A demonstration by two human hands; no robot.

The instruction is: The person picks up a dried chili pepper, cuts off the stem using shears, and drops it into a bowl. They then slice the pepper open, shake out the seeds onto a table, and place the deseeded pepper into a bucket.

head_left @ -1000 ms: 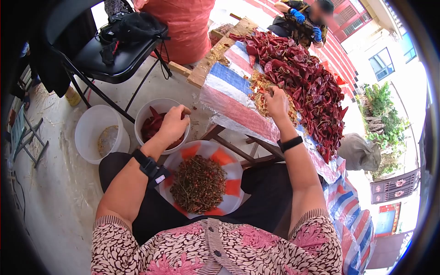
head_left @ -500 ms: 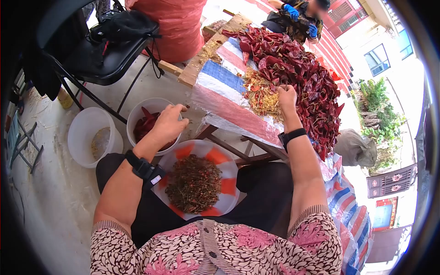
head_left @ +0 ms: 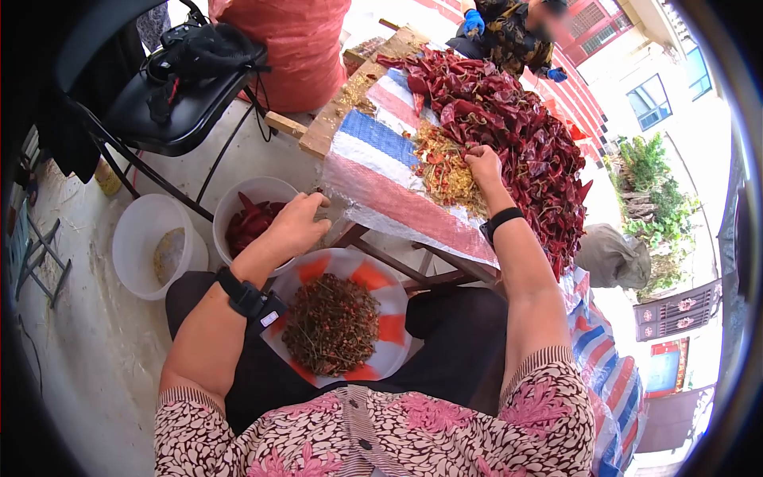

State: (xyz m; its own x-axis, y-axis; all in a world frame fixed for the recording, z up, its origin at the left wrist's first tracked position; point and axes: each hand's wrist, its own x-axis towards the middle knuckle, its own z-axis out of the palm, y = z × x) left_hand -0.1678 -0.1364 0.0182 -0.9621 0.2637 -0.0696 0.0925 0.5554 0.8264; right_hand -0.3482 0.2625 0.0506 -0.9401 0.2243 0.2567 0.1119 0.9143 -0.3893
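Note:
My left hand (head_left: 300, 225) hovers at the rim of a clear bucket (head_left: 225, 208) holding dark red dried peppers (head_left: 248, 227). Its fingers are bent together, and anything between them is too small to make out. On the table, my right hand (head_left: 483, 165) is closed at the seeds and scraps (head_left: 445, 171), beside a large heap of dried red peppers (head_left: 517, 127); its fingertips hide what they hold. Between my legs sits an orange and white basin (head_left: 392, 327) with a pile of pepper stems (head_left: 330, 324).
A second clear bucket (head_left: 131, 253) stands at the left. Behind it are a black folding chair (head_left: 171, 119) with a bag and a large red sack (head_left: 286, 56). Across the table (head_left: 322, 135) is a person in blue gloves (head_left: 517, 36). Striped sheeting (head_left: 608, 374) hangs at the right.
The view has shifted slightly. My left hand's fingers have drawn closer together, while my right hand remains at the seeds. The other person's gloved hands have moved apart.

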